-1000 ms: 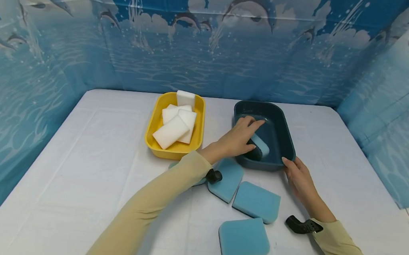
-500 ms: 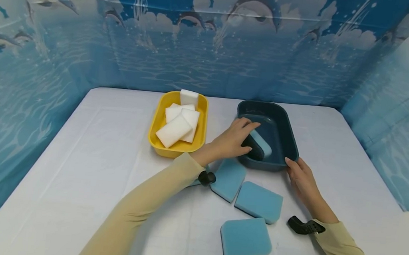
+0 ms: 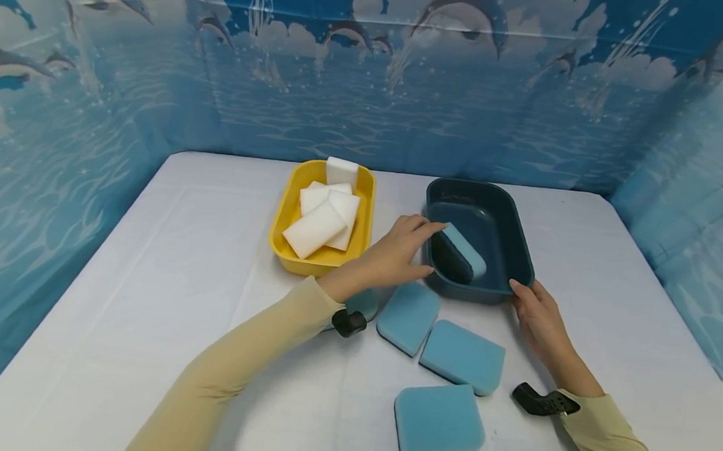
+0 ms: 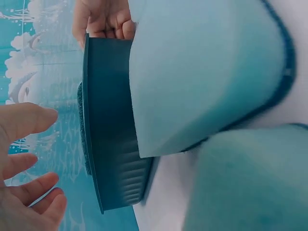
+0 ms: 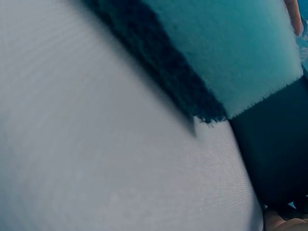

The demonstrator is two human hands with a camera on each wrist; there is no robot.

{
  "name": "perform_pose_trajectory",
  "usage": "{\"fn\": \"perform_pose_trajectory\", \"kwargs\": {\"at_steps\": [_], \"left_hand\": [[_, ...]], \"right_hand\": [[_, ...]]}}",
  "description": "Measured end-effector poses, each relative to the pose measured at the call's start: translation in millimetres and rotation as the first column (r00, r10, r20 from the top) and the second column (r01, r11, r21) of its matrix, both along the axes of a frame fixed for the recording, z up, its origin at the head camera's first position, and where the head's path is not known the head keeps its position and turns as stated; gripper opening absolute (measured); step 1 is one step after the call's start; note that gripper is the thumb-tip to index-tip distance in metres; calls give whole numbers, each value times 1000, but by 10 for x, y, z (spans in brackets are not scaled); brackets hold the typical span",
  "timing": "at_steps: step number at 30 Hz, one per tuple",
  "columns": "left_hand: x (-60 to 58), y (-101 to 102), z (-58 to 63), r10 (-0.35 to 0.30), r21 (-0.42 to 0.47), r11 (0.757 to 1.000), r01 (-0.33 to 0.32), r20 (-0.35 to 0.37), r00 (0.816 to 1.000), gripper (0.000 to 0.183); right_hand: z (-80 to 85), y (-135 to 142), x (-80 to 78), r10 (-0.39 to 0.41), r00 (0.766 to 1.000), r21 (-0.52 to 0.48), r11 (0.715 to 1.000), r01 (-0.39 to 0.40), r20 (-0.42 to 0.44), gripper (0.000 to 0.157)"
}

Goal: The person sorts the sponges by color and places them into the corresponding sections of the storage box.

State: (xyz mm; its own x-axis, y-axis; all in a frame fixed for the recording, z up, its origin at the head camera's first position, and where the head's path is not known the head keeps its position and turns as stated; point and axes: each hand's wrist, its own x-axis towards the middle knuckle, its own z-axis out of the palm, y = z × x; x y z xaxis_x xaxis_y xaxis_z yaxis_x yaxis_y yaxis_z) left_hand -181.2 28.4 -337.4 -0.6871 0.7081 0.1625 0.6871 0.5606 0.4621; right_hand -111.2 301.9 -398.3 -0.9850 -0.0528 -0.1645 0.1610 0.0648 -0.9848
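A light-blue sponge with a dark scouring side (image 3: 464,251) leans on edge inside the dark blue tub (image 3: 471,295), against its left wall. My left hand (image 3: 391,252) hovers just left of that sponge, over the tub's near-left rim. Its fingers are spread apart with nothing between them in the left wrist view. My right hand (image 3: 541,321) grips the tub's near-right corner, thumb over the rim and fingers beneath. Matching sponges lie blue side up in front: one near the tub (image 3: 408,318), another beside it (image 3: 462,357), a third nearer me (image 3: 438,421).
Left of the dark tub stands a yellow tub (image 3: 367,215) with several white sponge blocks (image 3: 315,229). Another blue sponge (image 3: 363,302) is partly hidden under my left wrist. A dolphin-print curtain (image 3: 345,111) hangs behind the white-covered table (image 3: 219,257).
My left hand has let go of the blue sponge and drawn back left, out of the dark tub. The sponge stays leaning inside. My right hand keeps its grip on the corner.
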Motion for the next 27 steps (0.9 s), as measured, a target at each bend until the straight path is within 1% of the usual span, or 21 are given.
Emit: {"fn": "perform_pose_trajectory", "kwargs": {"at_steps": [4,9,14,18,22,25,27], "left_hand": [[80,-133,-13,14,24,1000,-15,31,999,68],[221,-347,-37,37,58,997,-41,68,997,66],[369,-513,-79,48,86,995,-55,83,995,66],[487,-609,-121,62,84,994,-68,74,995,65],[631,-702,-124,82,83,993,-89,84,993,64],[732,-786,-125,116,96,987,-127,111,987,64],[783,-852,-146,143,109,982,-155,111,984,64]], "right_hand": [[-10,2,-6,0,1000,-5,1000,0,8,78],[-10,7,-6,8,1000,-7,1000,-8,6,77],[-7,12,-10,7,1000,-6,1000,-7,7,77],[-5,5,-9,14,1000,-8,1000,-14,12,78],[-9,0,-16,18,1000,-20,1000,-18,10,78],[-9,2,-18,17,1000,-21,1000,-17,7,78],[-12,5,-15,19,1000,-20,1000,-19,6,78]]}}
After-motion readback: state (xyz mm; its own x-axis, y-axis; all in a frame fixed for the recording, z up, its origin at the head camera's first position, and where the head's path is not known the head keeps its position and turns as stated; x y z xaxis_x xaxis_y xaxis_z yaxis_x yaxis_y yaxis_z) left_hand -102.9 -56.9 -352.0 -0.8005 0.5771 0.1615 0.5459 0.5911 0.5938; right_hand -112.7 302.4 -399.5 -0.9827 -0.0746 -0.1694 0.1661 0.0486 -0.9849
